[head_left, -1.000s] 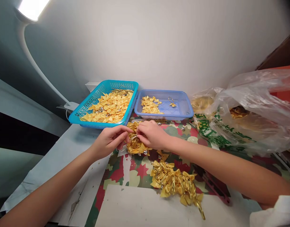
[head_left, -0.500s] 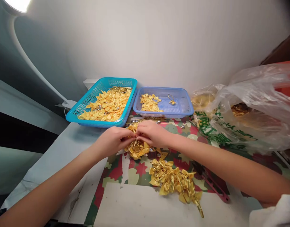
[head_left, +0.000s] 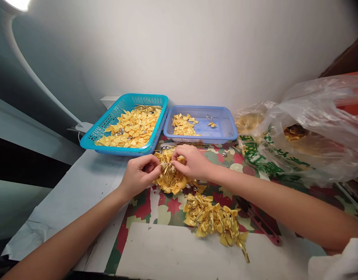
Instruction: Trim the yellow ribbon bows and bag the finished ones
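A bundle of yellow ribbon bows on gold wire ties (head_left: 173,184) lies between my hands on the patterned sheet. My left hand (head_left: 139,173) pinches gold wire at the bundle's left side, thumb and forefinger together. From the right, my right hand (head_left: 193,161) pinches the same wire, its fingertips close to the left ones. Which single strand each hand grips is too small to make out. A second cluster of gold-wired bows (head_left: 215,217) rests nearer me, below my right forearm. Small silver bells (head_left: 188,186) show beside the bundle.
A turquoise basket (head_left: 88,144) of yellow bows stands at the back left. Beside it, a blue-violet basket (head_left: 214,136) holds more bows and one looped piece. Plastic bags (head_left: 322,128) fill the right. A pink-handled tool (head_left: 265,225) lies under my right forearm. A lamp (head_left: 35,77) arches at left.
My fingertips have drawn slightly apart, the left hand moving left and opening its curl, so more of the gold wire shows between them. The view has shifted slightly.
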Demonstrator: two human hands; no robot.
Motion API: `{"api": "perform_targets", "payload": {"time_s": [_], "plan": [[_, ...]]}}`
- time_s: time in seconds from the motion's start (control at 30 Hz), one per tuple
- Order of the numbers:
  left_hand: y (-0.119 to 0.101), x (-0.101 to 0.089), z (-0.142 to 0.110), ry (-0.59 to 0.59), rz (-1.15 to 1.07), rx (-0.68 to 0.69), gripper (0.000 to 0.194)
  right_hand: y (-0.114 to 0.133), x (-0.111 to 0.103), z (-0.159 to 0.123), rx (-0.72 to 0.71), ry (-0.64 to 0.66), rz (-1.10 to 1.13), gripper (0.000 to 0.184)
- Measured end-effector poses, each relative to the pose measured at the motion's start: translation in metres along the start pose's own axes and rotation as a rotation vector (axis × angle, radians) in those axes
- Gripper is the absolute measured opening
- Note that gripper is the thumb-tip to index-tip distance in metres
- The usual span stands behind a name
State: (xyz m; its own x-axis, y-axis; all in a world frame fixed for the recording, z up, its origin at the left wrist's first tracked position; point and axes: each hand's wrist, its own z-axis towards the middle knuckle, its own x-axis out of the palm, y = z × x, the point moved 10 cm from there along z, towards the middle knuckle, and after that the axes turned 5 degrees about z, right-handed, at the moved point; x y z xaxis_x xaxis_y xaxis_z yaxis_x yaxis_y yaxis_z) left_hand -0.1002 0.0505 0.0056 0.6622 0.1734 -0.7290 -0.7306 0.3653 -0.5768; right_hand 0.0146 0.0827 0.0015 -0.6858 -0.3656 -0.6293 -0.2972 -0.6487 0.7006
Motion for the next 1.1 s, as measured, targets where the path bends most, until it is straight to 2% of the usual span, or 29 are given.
{"api": "perform_targets", "payload": {"time_s": [0.17,0.3,0.37,0.47,0.57,0.63,0.77,0.93,1.0,1.1], "plan": [[-0.002,0.004,-0.003,0.012,0.025,0.027,0.013,0.003,0.000,0.001,-0.037,-0.013,0.124,0.009],[-0.003,0.004,-0.005,0.009,0.059,0.049,0.012,0.000,-0.017,-0.001,-0.027,-0.075,0.150,0.008],[-0.005,0.002,-0.006,-0.011,0.090,0.068,0.011,-0.002,-0.026,-0.006,-0.024,-0.059,0.144,0.006],[-0.011,-0.002,-0.008,-0.058,0.180,0.132,0.010,0.006,-0.033,-0.022,-0.106,0.068,0.115,0.005],[-0.017,-0.004,-0.008,-0.087,0.247,0.196,0.010,0.023,-0.027,-0.046,-0.255,0.254,0.056,0.009],[-0.018,-0.005,-0.007,-0.091,0.245,0.218,0.010,0.031,-0.021,-0.060,-0.331,0.327,-0.031,0.008],[-0.019,-0.004,-0.004,-0.074,0.189,0.235,0.008,0.037,-0.008,-0.071,-0.417,0.347,-0.225,0.007],[-0.014,-0.002,-0.003,-0.022,0.041,0.213,0.008,0.040,0.005,-0.070,-0.499,0.355,-0.313,0.019],[-0.006,-0.001,-0.003,-0.005,-0.055,0.144,0.009,0.041,0.004,-0.069,-0.500,0.336,-0.287,0.021],[0.009,0.001,-0.005,-0.003,-0.240,0.018,0.013,0.039,-0.010,-0.064,-0.438,0.233,-0.116,0.021]]}}
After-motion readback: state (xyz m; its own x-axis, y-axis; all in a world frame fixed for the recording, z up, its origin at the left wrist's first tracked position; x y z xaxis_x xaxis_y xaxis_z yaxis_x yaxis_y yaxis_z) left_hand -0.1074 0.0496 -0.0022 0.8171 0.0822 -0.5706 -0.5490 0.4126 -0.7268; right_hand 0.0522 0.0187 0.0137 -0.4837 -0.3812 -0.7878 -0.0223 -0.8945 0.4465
